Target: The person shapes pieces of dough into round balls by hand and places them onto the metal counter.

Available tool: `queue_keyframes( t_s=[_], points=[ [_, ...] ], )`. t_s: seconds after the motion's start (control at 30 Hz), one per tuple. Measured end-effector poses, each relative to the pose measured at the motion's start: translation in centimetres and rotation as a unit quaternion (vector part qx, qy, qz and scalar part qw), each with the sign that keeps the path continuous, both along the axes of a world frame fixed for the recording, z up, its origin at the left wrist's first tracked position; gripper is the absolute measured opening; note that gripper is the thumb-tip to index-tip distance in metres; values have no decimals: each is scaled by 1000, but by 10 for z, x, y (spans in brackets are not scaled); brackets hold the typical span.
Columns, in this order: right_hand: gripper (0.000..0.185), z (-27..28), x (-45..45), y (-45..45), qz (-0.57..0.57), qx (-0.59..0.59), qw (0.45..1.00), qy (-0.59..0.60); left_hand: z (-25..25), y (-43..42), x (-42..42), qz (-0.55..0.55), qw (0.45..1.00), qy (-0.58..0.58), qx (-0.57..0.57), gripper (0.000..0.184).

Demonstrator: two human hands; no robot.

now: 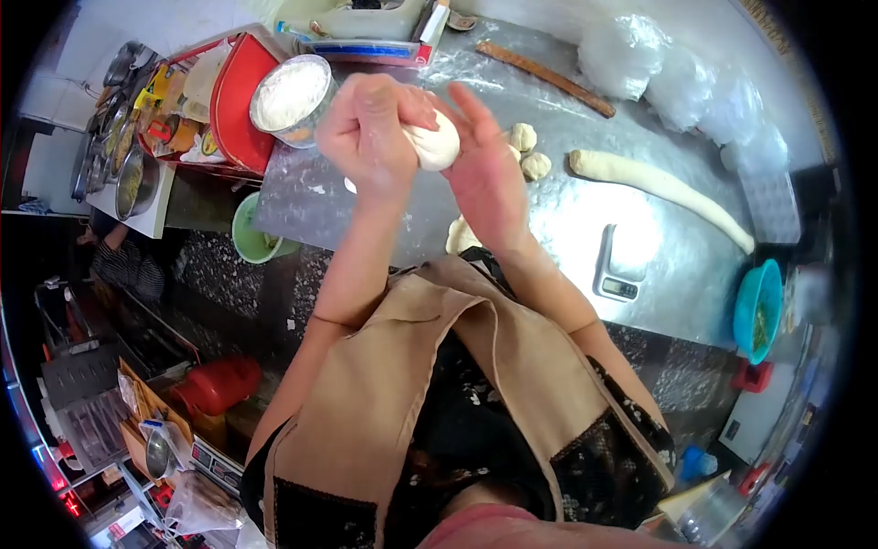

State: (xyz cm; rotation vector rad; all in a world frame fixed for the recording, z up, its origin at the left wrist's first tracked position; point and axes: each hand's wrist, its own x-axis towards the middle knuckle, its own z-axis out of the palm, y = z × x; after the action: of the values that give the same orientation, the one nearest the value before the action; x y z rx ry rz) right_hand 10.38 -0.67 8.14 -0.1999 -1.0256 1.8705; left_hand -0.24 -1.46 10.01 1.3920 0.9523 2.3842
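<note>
A pale, pleated ball of dough (433, 145) is held above the metal table between both hands. My left hand (373, 128) is closed, its curled fingers gathered on the upper left of the dough. From the other side, my right hand (487, 178) cradles it against palm and fingers, some fingertips stretched upward. Just right of that hand lie several small dough pieces (536, 166). A flattened dough piece (462, 236) shows partly behind my right wrist, near the table's front edge. Farther right a long dough roll (658, 183) stretches across the table.
A digital scale (619, 287) sits on the metal table (549, 220). Behind are a wooden stick (546, 79) and plastic bags (626, 57). At left stand a bowl of flour (300, 135), a red crate (245, 101) and a green bucket (245, 240). A teal basin (757, 311) is at right.
</note>
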Motion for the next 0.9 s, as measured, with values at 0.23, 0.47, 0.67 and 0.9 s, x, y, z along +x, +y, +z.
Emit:
queue_keyframes(
  t_s=[0.23,0.47,0.67,0.9],
  points=[
    [59,-3,-4,30,89,-279,956,-2,-7,9,37,20,993,116,0,35],
    [68,12,5,16,91,-262,958,75,-20,2,26,58,968,243,-30,34],
    [54,-11,13,17,61,-355,928,95,-39,3,27,75,927,348,-119,53],
    [47,-38,-5,0,-203,128,964,-114,-46,-14,53,-56,957,-218,-181,56]
  ],
)
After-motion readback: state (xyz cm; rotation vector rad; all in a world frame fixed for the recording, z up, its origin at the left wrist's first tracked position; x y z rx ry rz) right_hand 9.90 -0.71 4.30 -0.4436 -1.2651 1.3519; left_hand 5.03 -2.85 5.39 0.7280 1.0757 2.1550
